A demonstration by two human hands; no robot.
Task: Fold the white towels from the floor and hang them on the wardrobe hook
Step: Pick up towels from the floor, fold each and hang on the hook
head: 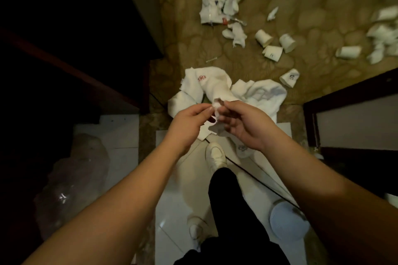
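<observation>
Pinching one corner of a white towel (217, 90), left hand (187, 122) and right hand (245, 125) fingers meet, remaining fingers loosely curled.

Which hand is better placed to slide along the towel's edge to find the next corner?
Probably the right hand: its lower fingers hang loose over the towel, while the left hand pinches the corner.

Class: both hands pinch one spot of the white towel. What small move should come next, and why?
Probably slide the left hand and right hand apart along the white towel edge: their grip is bunched together, and the cloth hangs crumpled, too bunched to fold.
</observation>
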